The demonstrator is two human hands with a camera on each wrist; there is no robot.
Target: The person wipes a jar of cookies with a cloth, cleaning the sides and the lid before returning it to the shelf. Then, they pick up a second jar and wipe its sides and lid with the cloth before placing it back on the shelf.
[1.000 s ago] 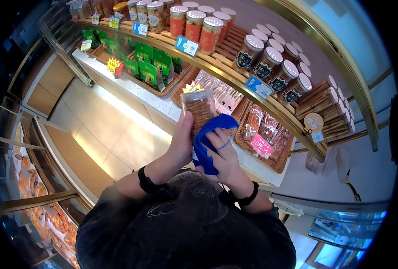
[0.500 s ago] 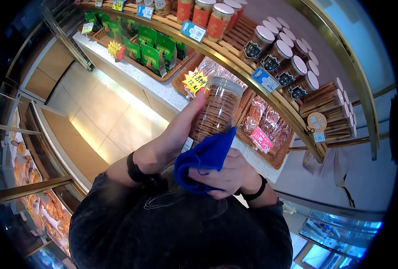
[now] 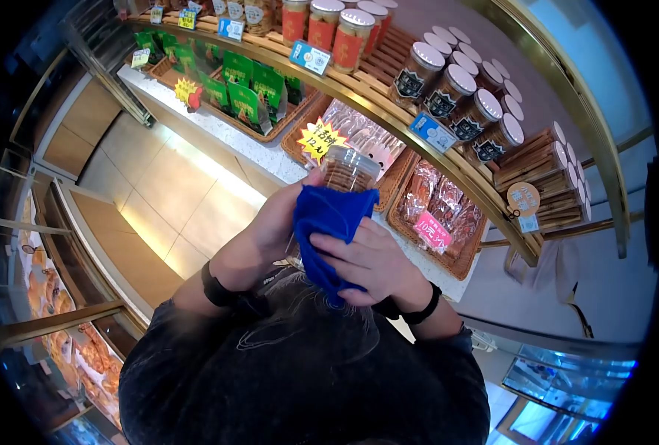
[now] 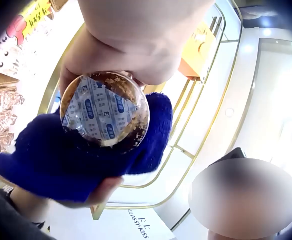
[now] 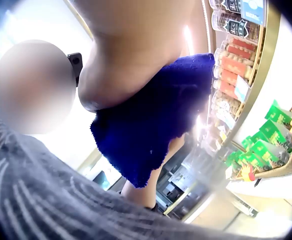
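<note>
In the head view my left hand (image 3: 274, 222) grips a clear jar (image 3: 350, 169) of stacked brown biscuits by its side. My right hand (image 3: 374, 259) holds a blue cloth (image 3: 333, 208), wrapped against the jar's front and covering most of its middle. Only the top, with its clear lid, shows above the cloth. The left wrist view looks at the jar's round base (image 4: 136, 132), where a white-and-blue packet (image 4: 101, 110) shows through, with the cloth bunched around it. Seen from the right wrist, the cloth hangs below my palm and hides the jar.
Ahead, a slatted wooden shelf (image 3: 389, 55) with a brass edge carries several lidded jars (image 3: 459, 89). Beneath it stand wicker baskets of green packets (image 3: 251, 93) and wrapped pastries (image 3: 440, 196) with price signs. A glass pastry case (image 3: 77, 337) is at the left.
Half a second ago the cloth was low on the jar, with most biscuits visible; now it lies higher and covers them. The jar and both hands have shifted back left.
</note>
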